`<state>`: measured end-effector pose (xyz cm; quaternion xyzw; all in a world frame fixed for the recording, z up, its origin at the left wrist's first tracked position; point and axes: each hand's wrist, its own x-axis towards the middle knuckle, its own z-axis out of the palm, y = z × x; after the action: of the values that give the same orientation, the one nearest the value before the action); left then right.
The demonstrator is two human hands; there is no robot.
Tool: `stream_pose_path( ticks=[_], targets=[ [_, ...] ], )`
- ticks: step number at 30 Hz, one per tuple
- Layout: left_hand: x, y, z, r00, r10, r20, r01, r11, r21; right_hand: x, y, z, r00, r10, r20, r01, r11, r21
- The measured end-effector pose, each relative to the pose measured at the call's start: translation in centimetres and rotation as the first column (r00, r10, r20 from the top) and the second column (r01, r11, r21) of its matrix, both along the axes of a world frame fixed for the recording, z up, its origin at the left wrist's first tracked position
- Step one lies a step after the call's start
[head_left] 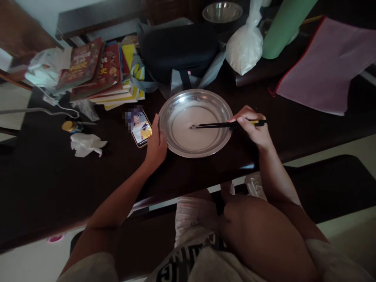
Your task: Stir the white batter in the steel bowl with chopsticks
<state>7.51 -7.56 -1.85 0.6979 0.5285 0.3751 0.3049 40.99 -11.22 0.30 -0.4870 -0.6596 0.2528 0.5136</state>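
A round steel basin [225,143] stands on the dark table, with a pale, milky liquid [188,123] in its bottom. My left hand [157,145] is pressed to the basin's left rim, the fingers along its outer side and partly hidden. In my right hand [252,125] is a pair of black chopsticks [217,125], held nearly level across the right rim. Their tips dip into the liquid near the middle, with a small whitish clump on them. Just left of my left hand lies a lit phone [141,129].
Stacked books [96,74], a crumpled tissue [87,145] and a small yellow-lidded jar [70,126] are on the left. Behind the basin sits a black bag [179,51]. A tied bag of white powder [244,49], a green cylinder [284,29] and a pink cloth [326,70] are on the right.
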Motion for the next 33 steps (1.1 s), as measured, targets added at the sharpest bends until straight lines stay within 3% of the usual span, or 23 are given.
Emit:
stream_pose_path(
  ticks=[4,8,10,13,15,20,24,26,30,33],
  targets=[
    [0.03,0.01,0.01,1.000,0.000,-0.009,0.000,1.000,0.011,0.20,-0.02,-0.17,0.994,-0.013,-0.107,0.015,1.000,0.018],
    [0.05,0.02,-0.04,1.000,0.000,-0.004,0.000,1.000,0.019,0.13,0.07,-0.24,0.995,0.099,-0.004,-0.099,0.995,-0.012],
    [0.05,-0.01,-0.03,1.000,0.002,-0.007,-0.002,1.000,0.023,0.12,0.14,-0.33,0.998,0.069,0.010,-0.069,0.998,0.005],
    [0.03,-0.03,-0.02,1.000,0.008,-0.014,-0.008,1.000,0.025,0.22,0.10,-0.50,0.995,-0.008,-0.100,0.013,0.999,0.041],
    [0.01,0.00,-0.06,1.000,0.010,-0.007,-0.010,1.000,0.025,0.24,0.04,-0.49,0.989,0.009,-0.150,-0.006,1.000,0.021],
    [-0.04,0.20,-0.30,1.000,-0.008,0.018,0.007,1.000,0.025,0.03,0.07,-0.09,0.997,0.080,0.017,-0.079,0.996,-0.032],
    [0.05,0.23,-0.35,1.000,0.009,0.012,-0.009,0.999,0.034,0.10,0.05,-0.14,0.998,-0.010,-0.070,0.011,1.000,0.024],
    [0.11,0.18,-0.29,1.000,0.006,0.001,-0.006,0.999,0.040,0.12,0.02,-0.22,0.995,0.011,-0.101,-0.010,1.000,0.014],
    [0.17,0.09,-0.20,1.000,0.010,0.006,-0.010,0.999,0.038,0.02,0.10,-0.23,0.996,0.086,0.008,-0.086,0.996,-0.011],
    [0.17,0.09,-0.26,1.000,0.022,0.019,-0.022,0.999,0.036,0.07,0.11,-0.24,1.000,0.014,-0.022,-0.013,1.000,0.027]
  ],
)
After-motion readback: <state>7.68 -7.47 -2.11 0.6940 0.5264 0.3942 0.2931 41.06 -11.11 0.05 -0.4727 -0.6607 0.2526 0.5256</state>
